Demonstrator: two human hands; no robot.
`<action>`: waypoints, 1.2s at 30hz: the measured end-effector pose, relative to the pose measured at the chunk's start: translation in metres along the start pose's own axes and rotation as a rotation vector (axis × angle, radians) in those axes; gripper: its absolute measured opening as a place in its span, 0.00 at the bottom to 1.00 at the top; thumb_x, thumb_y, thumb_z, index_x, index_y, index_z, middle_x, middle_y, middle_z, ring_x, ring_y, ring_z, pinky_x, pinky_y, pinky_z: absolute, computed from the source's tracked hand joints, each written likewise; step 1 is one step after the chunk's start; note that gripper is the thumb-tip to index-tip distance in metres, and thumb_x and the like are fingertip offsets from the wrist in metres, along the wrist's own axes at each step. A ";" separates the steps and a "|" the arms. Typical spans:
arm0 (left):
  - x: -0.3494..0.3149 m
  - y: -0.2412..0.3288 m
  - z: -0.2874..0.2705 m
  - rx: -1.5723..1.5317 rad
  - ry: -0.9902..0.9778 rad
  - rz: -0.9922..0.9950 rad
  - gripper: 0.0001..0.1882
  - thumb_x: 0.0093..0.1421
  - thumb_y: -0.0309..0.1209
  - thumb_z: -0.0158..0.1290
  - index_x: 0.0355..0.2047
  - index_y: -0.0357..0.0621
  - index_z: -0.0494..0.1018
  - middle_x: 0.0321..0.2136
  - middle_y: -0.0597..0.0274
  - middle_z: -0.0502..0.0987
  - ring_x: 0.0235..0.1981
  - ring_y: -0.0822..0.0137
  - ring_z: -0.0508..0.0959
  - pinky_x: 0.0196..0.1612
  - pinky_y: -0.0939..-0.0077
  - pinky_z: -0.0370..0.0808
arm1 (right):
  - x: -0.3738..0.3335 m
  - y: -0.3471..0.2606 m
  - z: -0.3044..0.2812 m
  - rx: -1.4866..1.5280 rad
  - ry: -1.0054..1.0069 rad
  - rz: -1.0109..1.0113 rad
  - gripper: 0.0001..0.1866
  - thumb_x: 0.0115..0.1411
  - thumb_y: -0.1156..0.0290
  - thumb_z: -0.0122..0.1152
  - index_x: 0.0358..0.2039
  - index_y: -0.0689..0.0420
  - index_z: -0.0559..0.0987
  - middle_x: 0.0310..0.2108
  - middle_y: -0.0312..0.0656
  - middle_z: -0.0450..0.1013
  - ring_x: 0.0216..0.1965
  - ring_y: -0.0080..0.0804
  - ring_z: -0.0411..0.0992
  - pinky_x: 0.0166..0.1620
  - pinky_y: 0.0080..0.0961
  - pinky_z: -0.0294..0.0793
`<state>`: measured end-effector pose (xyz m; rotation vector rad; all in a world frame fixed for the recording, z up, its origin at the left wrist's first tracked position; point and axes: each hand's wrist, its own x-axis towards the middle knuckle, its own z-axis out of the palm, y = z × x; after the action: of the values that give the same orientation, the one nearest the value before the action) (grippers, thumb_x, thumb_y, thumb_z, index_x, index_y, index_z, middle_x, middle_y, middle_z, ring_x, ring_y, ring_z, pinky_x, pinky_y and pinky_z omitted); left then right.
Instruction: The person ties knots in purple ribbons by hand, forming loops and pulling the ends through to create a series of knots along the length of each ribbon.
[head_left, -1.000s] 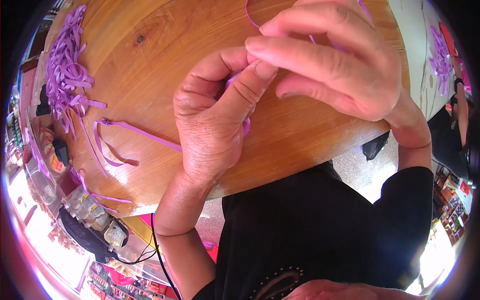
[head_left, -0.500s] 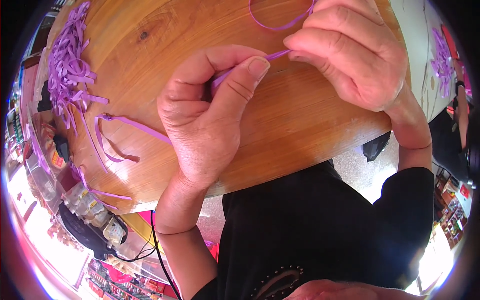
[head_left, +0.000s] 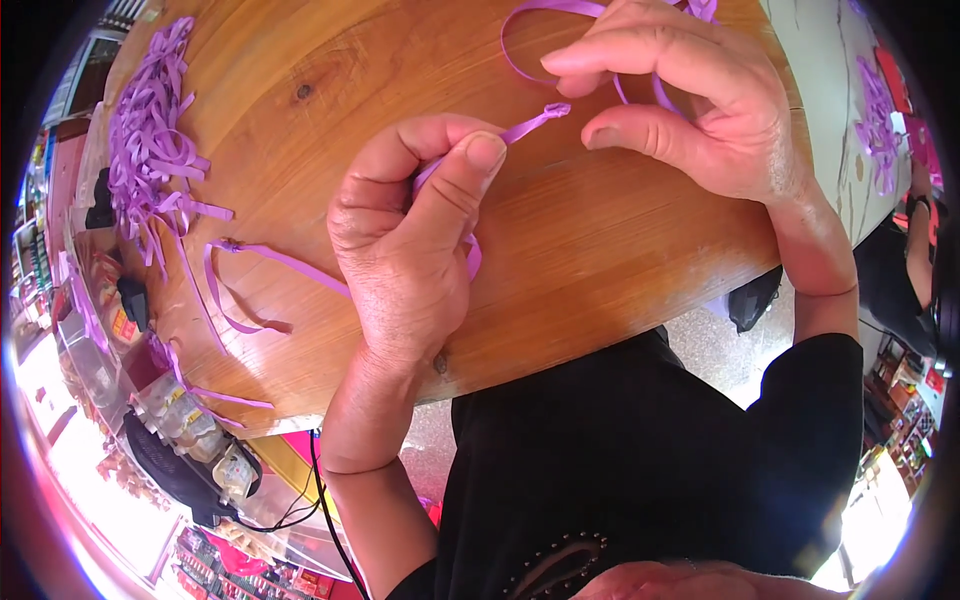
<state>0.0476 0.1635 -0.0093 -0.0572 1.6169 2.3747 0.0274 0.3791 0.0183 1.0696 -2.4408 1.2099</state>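
Note:
Between thumb and curled forefinger, my left hand [head_left: 410, 235] pinches a purple ribbon [head_left: 530, 126]. A small knot sits at the ribbon's tip, sticking out past the thumb. Part of the same ribbon shows below the palm; the stretch inside the fist is hidden. Just right of the knot, my right hand [head_left: 690, 110] is open, thumb and forefinger apart with nothing between them. Behind its fingers, a looped purple ribbon [head_left: 520, 50] lies on the wooden table [head_left: 600, 230]. Left of my left wrist lies another ribbon with a knot [head_left: 265, 250].
A heap of purple ribbons [head_left: 150, 130] lies at the table's left edge, a few strands trailing down. Clear bins with small goods [head_left: 190, 420] stand beyond that edge. At the right, more purple ribbons [head_left: 880, 130] lie on a white surface [head_left: 840, 120], near another person's arm [head_left: 920, 260].
My right hand has let go of the ribbon end and spread its fingers, uncovering the knot. My left hand still pinches the ribbon. The view has shifted slightly.

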 end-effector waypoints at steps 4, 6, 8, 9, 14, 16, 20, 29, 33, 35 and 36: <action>0.001 -0.001 -0.001 -0.015 -0.009 -0.014 0.02 0.56 0.22 0.55 0.31 0.39 0.75 0.19 0.76 0.70 0.17 0.87 0.60 0.19 0.92 0.54 | 0.007 -0.018 -0.011 0.023 -0.052 0.189 0.14 0.47 0.76 0.67 0.37 0.62 0.78 0.30 0.42 0.75 0.29 0.33 0.72 0.33 0.25 0.72; 0.001 -0.002 -0.001 -0.010 0.007 -0.006 0.02 0.56 0.21 0.55 0.31 0.39 0.75 0.19 0.76 0.70 0.17 0.87 0.60 0.19 0.92 0.54 | 0.006 -0.020 -0.011 0.004 -0.054 0.188 0.12 0.48 0.78 0.66 0.36 0.62 0.78 0.29 0.42 0.75 0.28 0.33 0.72 0.32 0.25 0.71; 0.001 -0.004 -0.003 -0.015 -0.022 -0.005 0.04 0.56 0.20 0.53 0.33 0.37 0.74 0.22 0.71 0.71 0.17 0.84 0.60 0.18 0.90 0.54 | 0.004 -0.020 -0.007 -0.078 -0.008 0.121 0.10 0.48 0.80 0.65 0.33 0.63 0.78 0.27 0.41 0.74 0.26 0.32 0.72 0.29 0.24 0.69; 0.001 -0.005 -0.004 -0.019 -0.047 -0.003 0.05 0.57 0.20 0.51 0.35 0.36 0.73 0.25 0.66 0.73 0.16 0.82 0.60 0.18 0.88 0.55 | 0.004 -0.021 -0.008 -0.079 -0.007 0.124 0.10 0.48 0.80 0.65 0.33 0.63 0.78 0.27 0.41 0.74 0.26 0.32 0.72 0.29 0.24 0.69; 0.001 -0.005 -0.002 0.001 -0.047 -0.032 0.06 0.57 0.20 0.51 0.35 0.36 0.73 0.25 0.66 0.73 0.17 0.81 0.61 0.18 0.88 0.55 | 0.002 -0.022 -0.004 -0.154 0.056 0.082 0.09 0.46 0.80 0.66 0.30 0.63 0.79 0.24 0.41 0.73 0.23 0.30 0.70 0.26 0.23 0.66; 0.001 -0.005 -0.001 0.014 -0.051 -0.028 0.06 0.57 0.20 0.52 0.35 0.36 0.73 0.25 0.66 0.73 0.17 0.81 0.61 0.18 0.88 0.56 | 0.002 -0.022 -0.003 -0.134 0.073 0.091 0.09 0.45 0.80 0.65 0.30 0.63 0.78 0.24 0.41 0.72 0.23 0.30 0.70 0.25 0.23 0.66; 0.001 -0.007 -0.002 0.006 -0.054 -0.032 0.06 0.57 0.20 0.52 0.35 0.36 0.73 0.24 0.67 0.72 0.17 0.81 0.61 0.19 0.88 0.56 | 0.003 -0.023 0.000 -0.056 0.140 0.121 0.08 0.45 0.81 0.63 0.28 0.63 0.77 0.22 0.41 0.71 0.21 0.31 0.68 0.24 0.24 0.64; -0.001 -0.007 0.005 0.021 -0.032 -0.052 0.04 0.56 0.19 0.55 0.32 0.38 0.75 0.21 0.75 0.71 0.19 0.87 0.61 0.20 0.93 0.55 | 0.005 -0.026 0.004 -0.098 0.223 0.063 0.06 0.42 0.82 0.59 0.24 0.62 0.74 0.19 0.42 0.67 0.21 0.33 0.66 0.24 0.25 0.63; -0.004 -0.008 0.008 0.036 -0.047 -0.033 0.04 0.56 0.20 0.55 0.32 0.38 0.75 0.22 0.76 0.71 0.20 0.87 0.62 0.22 0.93 0.56 | 0.004 -0.025 0.011 -0.263 0.291 -0.002 0.05 0.42 0.83 0.58 0.22 0.62 0.74 0.19 0.42 0.66 0.21 0.34 0.66 0.24 0.26 0.64; -0.006 -0.006 0.007 0.059 -0.064 -0.023 0.04 0.56 0.20 0.55 0.32 0.38 0.75 0.22 0.75 0.71 0.21 0.87 0.62 0.23 0.93 0.57 | 0.003 -0.025 0.014 -0.370 0.335 -0.046 0.04 0.41 0.83 0.58 0.21 0.62 0.74 0.18 0.42 0.66 0.21 0.35 0.66 0.25 0.27 0.65; -0.008 -0.005 0.007 0.081 -0.082 -0.013 0.04 0.56 0.19 0.55 0.32 0.38 0.74 0.22 0.75 0.71 0.22 0.87 0.63 0.24 0.93 0.58 | 0.004 -0.026 0.012 -0.370 0.334 -0.045 0.04 0.41 0.83 0.58 0.21 0.62 0.74 0.18 0.42 0.66 0.21 0.35 0.66 0.25 0.27 0.65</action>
<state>0.0569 0.1704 -0.0098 0.0448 1.6670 2.2683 0.0444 0.3580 0.0286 0.7450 -2.2445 0.8005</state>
